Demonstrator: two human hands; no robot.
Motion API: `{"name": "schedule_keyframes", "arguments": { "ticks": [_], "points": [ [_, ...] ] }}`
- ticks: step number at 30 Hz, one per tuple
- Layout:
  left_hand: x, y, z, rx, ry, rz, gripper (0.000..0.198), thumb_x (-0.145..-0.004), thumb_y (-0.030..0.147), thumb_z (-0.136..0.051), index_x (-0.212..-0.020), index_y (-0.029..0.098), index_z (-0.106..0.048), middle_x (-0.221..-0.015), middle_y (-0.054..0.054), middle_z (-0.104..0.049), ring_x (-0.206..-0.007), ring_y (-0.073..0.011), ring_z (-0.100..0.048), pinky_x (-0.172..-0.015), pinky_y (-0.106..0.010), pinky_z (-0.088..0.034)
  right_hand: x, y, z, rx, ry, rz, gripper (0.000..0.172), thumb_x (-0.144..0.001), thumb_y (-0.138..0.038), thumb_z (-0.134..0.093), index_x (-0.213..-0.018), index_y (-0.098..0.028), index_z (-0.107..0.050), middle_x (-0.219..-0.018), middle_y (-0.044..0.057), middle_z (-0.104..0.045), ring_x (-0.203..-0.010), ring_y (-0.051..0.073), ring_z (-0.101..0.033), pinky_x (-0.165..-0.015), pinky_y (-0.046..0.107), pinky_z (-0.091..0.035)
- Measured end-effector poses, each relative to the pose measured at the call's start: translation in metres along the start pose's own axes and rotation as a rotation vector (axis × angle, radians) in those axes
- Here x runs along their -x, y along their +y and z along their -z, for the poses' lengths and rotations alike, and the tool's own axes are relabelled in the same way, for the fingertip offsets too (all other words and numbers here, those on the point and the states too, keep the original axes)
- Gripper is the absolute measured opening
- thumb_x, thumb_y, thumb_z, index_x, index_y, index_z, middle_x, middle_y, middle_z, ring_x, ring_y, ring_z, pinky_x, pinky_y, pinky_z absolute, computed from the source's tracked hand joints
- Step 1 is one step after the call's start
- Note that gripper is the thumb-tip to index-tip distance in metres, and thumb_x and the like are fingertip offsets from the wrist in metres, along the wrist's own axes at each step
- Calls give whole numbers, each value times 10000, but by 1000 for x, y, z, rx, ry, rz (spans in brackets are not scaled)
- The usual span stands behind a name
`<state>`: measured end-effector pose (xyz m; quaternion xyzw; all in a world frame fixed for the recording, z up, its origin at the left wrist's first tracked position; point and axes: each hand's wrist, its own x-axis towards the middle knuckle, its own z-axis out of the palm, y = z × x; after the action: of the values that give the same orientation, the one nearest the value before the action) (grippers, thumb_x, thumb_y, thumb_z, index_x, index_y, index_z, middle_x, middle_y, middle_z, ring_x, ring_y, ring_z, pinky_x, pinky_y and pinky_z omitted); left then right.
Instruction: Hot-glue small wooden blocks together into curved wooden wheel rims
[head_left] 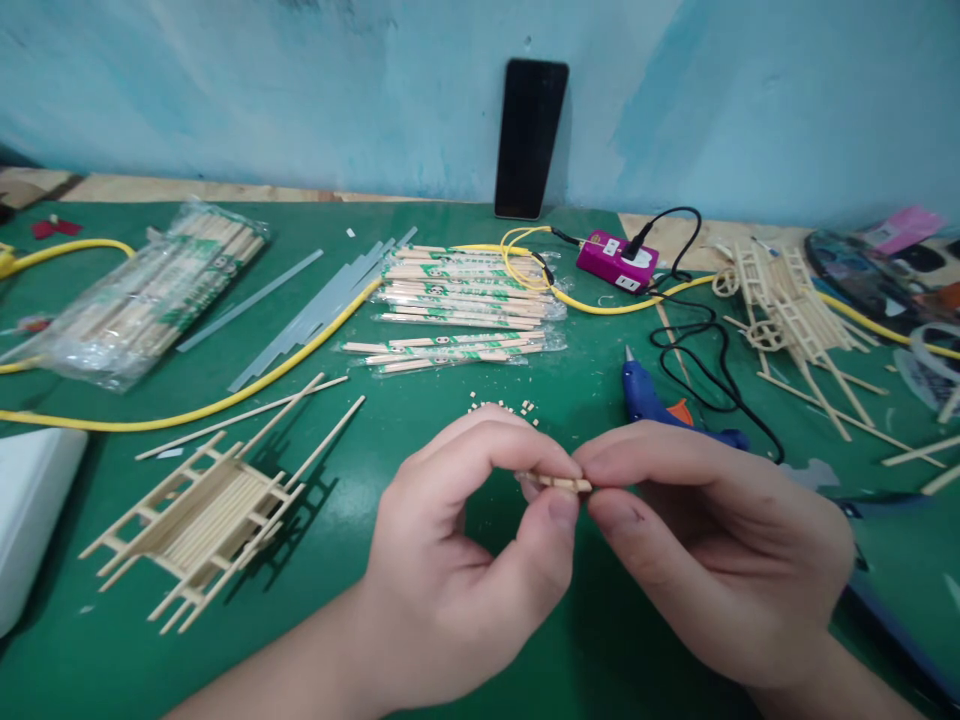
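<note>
My left hand (465, 560) and my right hand (712, 540) meet above the green mat (450, 610), their fingertips pinching opposite ends of a short wooden stick piece (559, 483). Just beyond the fingertips lies a scatter of tiny wooden cubes (502, 408). A blue hot glue gun (660, 398) with an orange trigger rests beyond my right hand. Left of my left hand stands a ladder-like frame of glued wooden sticks (199, 525). My fingers hide most of the stick piece.
Paper-wrapped chopsticks (457, 300) lie in rows at the centre, with a bagged bundle (150, 290) and grey glue sticks (315, 310) to their left. A yellow cable (195, 405) and a magenta power socket (616, 262) lie near them. A wooden model (795, 310) stands at right; a black phone (529, 138) leans against the wall.
</note>
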<state>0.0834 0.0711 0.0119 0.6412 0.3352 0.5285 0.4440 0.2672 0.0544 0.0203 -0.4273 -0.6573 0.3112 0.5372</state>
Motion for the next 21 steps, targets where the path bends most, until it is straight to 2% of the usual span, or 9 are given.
{"name": "schedule_keyframes", "arguments": {
  "ticks": [12, 21],
  "points": [
    [-3, 0, 0, -169, -37, -178, 209, -919, 31, -764, -1025, 211, -746, -841, -27, -775, -737, -158, -716, -681, -282, -595, -4, -3, 1, -4, 10, -55, 245, -834, -24, -828, -948, -242, -823, -820, -6, -868, -671, 160, -811, -628, 221, -679],
    [-2, 1, 3, -195, -58, -180, 226, -912, 32, -773, -1032, 220, -731, -865, -33, -802, -768, -166, -747, -711, -289, -624, -6, -3, 1, -28, -12, -93, 232, -852, -21, -819, -931, -238, -804, -798, -2, -850, -664, 154, -800, -617, 206, -672]
  ]
}}
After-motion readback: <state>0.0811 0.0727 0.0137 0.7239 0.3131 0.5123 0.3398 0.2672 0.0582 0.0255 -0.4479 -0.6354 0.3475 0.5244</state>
